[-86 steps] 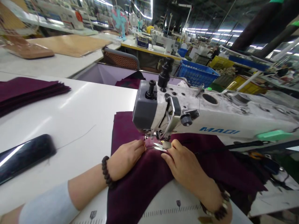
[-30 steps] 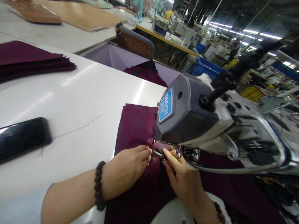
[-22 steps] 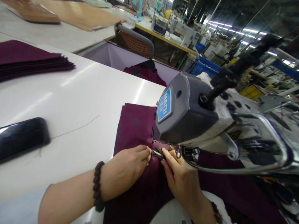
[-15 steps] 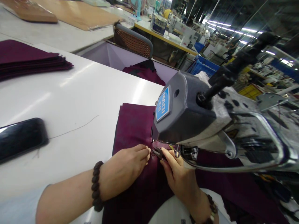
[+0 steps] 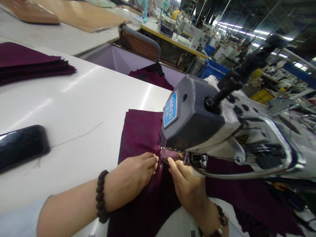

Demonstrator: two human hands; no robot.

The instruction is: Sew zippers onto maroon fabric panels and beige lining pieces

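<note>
A maroon fabric piece (image 5: 139,131) lies on the white table (image 5: 86,95) and runs under the head of a grey and white sewing machine (image 5: 195,121). My left hand (image 5: 130,179), with a dark bead bracelet on the wrist, pinches the fabric just left of the needle area. My right hand (image 5: 185,189) reaches in from below, its fingertips under the machine head beside the presser foot. A dark tip of small thread snips (image 5: 164,160) shows between the two hands, at my right fingertips. The needle itself is hidden by the machine head.
A black phone (image 5: 22,144) lies at the left table edge, with a loose thread (image 5: 76,135) beside it. A stack of maroon pieces (image 5: 29,64) sits at the far left. Behind the table are a woven chair back (image 5: 139,44), a blue crate (image 5: 212,69) and other workstations.
My view has moved in close over the machine head. My right fingers have slid further under the head, so the snips are mostly covered. My left hand has stayed on the fabric.
</note>
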